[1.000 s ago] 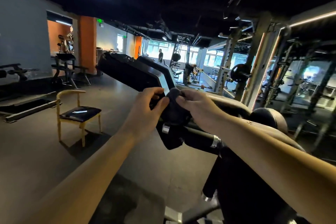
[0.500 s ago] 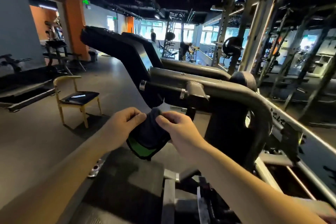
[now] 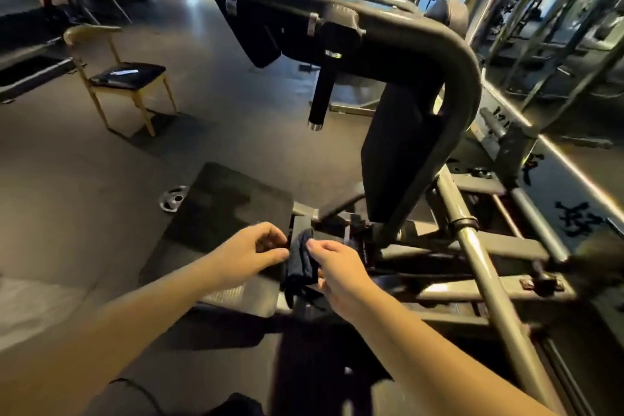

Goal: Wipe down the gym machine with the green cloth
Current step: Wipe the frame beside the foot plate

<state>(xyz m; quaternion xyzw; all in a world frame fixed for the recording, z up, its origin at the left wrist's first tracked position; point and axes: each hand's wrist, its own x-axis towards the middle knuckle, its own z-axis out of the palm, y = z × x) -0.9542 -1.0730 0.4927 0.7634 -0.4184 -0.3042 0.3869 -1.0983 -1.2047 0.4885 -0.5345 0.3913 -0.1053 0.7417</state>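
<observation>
one cloth (image 3: 300, 268) lower, in two hands (image 3: 251, 252) (image 3: 339, 272)

cloth (image 3: 299, 263): dark | machine frame (image 3: 479, 267): grey | chair (image 3: 125, 76): tan, black seat

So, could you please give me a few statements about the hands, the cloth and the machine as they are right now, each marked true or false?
1. The left hand and the right hand both grip the cloth. True.
2. A black handle with a metal end cap hangs from the machine. True.
3. The cloth is pressed against that handle. False: it is held low, near the base frame, well below the handle.
4. A chair stands on the floor left of the machine. True.
5. Someone is sitting on that chair. False: nobody is on its seat.
</observation>
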